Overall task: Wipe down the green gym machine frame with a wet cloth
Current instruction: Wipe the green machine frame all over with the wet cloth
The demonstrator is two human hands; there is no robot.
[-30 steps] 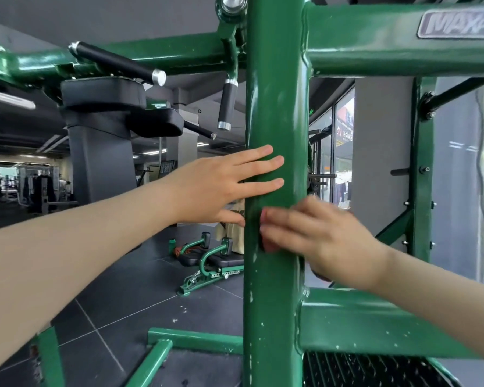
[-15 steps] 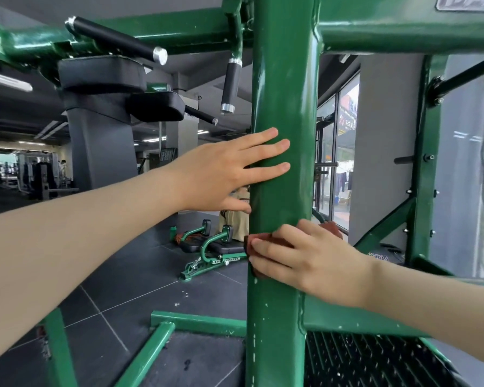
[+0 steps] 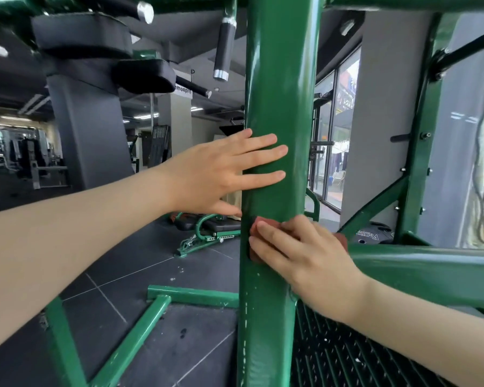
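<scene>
left hand [image 3: 215, 174] lying on upright post [image 3: 280, 79] | right hand [image 3: 305, 255] pressing cloth [image 3: 256, 227] against post, just below left hand | crossbar [image 3: 430, 263] running right of post

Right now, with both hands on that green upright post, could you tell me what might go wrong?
1. The small reddish-brown cloth is mostly under the right hand; bare fingers may rub the chipped paint lower on the green upright post.
2. The left hand rests flat on the post, possibly leaving prints.
3. Further down, the right hand may bump the green crossbar.
</scene>
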